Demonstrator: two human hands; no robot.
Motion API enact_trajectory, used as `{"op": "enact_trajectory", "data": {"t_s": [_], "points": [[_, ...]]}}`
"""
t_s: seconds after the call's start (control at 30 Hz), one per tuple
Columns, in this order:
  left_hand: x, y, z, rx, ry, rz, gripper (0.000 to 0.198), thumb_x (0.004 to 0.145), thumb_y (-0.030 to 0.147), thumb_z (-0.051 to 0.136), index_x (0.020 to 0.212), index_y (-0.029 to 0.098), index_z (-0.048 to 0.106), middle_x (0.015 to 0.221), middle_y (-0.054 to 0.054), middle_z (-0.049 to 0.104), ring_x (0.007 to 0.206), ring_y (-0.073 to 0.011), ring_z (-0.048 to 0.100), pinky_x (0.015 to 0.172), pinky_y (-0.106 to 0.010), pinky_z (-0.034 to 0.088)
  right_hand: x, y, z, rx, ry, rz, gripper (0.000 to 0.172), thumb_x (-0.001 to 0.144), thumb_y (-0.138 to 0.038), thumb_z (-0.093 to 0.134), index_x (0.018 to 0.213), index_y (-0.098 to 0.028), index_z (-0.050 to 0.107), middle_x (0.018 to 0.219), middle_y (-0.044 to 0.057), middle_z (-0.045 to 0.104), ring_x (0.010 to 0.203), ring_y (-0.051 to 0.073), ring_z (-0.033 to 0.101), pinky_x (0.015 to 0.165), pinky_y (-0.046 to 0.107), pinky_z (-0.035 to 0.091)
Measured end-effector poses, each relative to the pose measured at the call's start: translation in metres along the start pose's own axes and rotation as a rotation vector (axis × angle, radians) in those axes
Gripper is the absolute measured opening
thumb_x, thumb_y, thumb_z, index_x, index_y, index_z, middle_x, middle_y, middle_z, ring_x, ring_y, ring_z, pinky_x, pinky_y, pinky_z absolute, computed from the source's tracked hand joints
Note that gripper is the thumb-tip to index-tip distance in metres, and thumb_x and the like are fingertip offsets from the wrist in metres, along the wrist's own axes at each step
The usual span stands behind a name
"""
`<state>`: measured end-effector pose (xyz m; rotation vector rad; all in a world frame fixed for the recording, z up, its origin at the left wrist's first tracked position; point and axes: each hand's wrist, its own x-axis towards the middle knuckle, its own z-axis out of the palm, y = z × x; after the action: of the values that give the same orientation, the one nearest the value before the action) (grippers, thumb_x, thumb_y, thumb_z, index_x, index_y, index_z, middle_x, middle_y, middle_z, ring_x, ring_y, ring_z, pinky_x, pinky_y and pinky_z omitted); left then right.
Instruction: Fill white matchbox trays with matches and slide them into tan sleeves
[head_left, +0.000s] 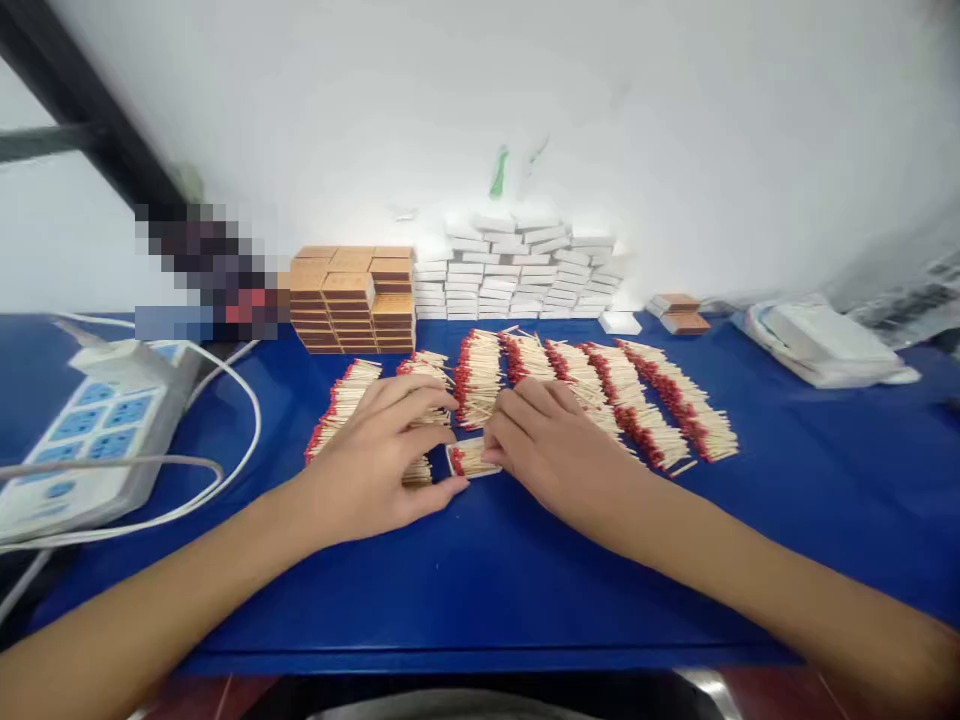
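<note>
A small white matchbox tray (474, 474) with red-headed matches (469, 458) in it lies on the blue table between my hands. My left hand (382, 455) curves around the tray's left end, thumb at the near edge and index finger at the far corner, the other fingers over a row of matches. At the right end, the bent fingers of my right hand (551, 435) are closed on the matches in the tray; the fingertips are partly hidden. Several rows of loose matches (480, 380) spread behind and beside both hands, red heads mostly to the left.
Orange-brown matchboxes (352, 300) are stacked at back left, beside a pile of white trays (517, 270) against the wall. A few more boxes (681, 315) and a white packet (829, 345) lie at right. A power strip (97, 430) with looping cables occupies the left.
</note>
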<state>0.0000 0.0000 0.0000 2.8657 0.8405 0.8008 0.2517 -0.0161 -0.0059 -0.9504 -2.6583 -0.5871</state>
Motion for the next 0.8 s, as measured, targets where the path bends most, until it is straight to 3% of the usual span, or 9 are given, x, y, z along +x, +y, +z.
{"op": "enact_trajectory", "data": {"t_s": [0.33,0.67,0.8], "points": [[0.0006,0.0032,-0.0005,-0.011,0.024,0.014,0.021,0.094,0.037,0.079,0.105,0.019,0.073,0.132,-0.013,0.071,0.134,-0.033,0.06,0.114,-0.053,0.049,-0.0012,-0.0019,-0.0003,0.097,0.061,-0.002,0.014,0.105,-0.016,0.061,0.095,-0.014,0.071,0.1,0.012,0.067,0.097,0.028,0.05,0.087,0.042,0.038],[-0.0012,0.0028,-0.0015,-0.029,0.04,0.036,0.019,0.095,0.035,0.078,0.103,0.018,0.073,0.13,-0.013,0.072,0.133,-0.0328,0.061,0.112,-0.053,0.051,0.0016,-0.0028,-0.0064,0.346,0.121,0.041,0.02,0.109,-0.027,0.061,0.096,-0.016,0.073,0.095,0.008,0.068,0.096,0.025,0.054,0.087,0.04,0.039],[-0.0002,0.004,-0.0016,-0.044,0.032,0.042,0.019,0.094,0.035,0.079,0.102,0.019,0.073,0.129,-0.012,0.072,0.132,-0.0326,0.061,0.112,-0.053,0.051,-0.0002,-0.0019,-0.0063,0.343,0.101,0.057,0.021,0.108,-0.028,0.064,0.094,-0.016,0.073,0.095,0.008,0.068,0.095,0.025,0.055,0.087,0.04,0.039]]}}
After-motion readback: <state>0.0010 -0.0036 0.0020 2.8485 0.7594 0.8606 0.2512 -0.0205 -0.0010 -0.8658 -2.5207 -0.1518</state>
